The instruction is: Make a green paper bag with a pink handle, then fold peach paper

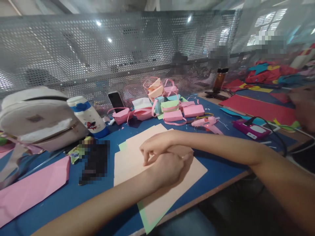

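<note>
On the blue tabletop [73, 193], peach paper [189, 177] lies central. The left hand [171, 168] and, at its eleven o'clock, the right hand [157, 144], fingers curled, rest there; I cannot tell whether either grips. The glue gun [205, 123] sits at the paper's one-to-two o'clock.

Sheets [128, 164] are matt paper; the panel [137, 42] seems metal.

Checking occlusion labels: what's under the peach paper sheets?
Green paper pokes out from under the peach sheets at the far left and near corner. Whatever else lies beneath is covered.
</note>
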`<state>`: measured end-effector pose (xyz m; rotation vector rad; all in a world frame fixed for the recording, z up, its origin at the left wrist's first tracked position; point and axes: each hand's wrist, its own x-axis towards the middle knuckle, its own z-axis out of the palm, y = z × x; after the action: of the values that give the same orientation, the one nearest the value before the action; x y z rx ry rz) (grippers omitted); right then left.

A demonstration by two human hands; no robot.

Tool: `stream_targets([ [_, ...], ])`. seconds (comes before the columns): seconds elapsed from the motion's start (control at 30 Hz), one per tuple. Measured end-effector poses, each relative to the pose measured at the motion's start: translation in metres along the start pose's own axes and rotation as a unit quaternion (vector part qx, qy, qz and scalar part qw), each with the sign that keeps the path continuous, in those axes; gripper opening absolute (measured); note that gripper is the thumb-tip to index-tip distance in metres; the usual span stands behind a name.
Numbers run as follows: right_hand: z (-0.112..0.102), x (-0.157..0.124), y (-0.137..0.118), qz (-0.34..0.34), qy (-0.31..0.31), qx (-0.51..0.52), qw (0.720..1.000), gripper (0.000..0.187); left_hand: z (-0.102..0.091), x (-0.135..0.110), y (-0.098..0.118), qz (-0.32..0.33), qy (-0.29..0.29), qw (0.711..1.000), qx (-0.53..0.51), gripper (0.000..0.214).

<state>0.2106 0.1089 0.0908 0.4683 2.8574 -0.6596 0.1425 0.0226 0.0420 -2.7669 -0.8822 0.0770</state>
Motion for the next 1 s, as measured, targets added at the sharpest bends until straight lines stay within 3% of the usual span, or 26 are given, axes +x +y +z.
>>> stream_targets([
  [0.1, 0.007, -0.026, 0.004, -0.003, 0.092, -0.003, 0.996, 0.032, -0.002, -0.021, 0.01, -0.001, -0.013, 0.999, 0.048, 0.032],
  [0.3, 0.025, -0.074, 0.02, 0.009, 0.264, 0.056, 0.963, 0.046, 0.003, -0.048, 0.012, -0.116, -0.055, 0.985, 0.118, 0.038],
  [0.53, 0.041, -0.092, 0.016, 0.06, 0.25, 0.061, 0.964, 0.029, -0.003, -0.046, -0.006, -0.108, -0.068, 0.985, 0.117, 0.03],
  [0.73, 0.042, -0.089, 0.01, 0.056, 0.281, 0.078, 0.955, 0.04, -0.018, -0.049, -0.025, -0.056, -0.041, 0.992, 0.102, 0.021],
  [0.83, 0.037, -0.091, 0.005, 0.009, 0.323, 0.028, 0.946, 0.041, -0.031, -0.061, -0.037, -0.033, 0.028, 0.995, 0.085, 0.019],
  [0.93, 0.029, -0.093, -0.003, -0.026, 0.36, -0.065, 0.93, 0.049, -0.043, -0.08, -0.047, -0.041, 0.173, 0.984, 0.025, 0.028],
  [1.0, 0.023, -0.093, -0.008, -0.023, 0.378, -0.138, 0.915, 0.06, -0.048, -0.091, -0.054, -0.056, 0.197, 0.978, -0.028, 0.034],
])
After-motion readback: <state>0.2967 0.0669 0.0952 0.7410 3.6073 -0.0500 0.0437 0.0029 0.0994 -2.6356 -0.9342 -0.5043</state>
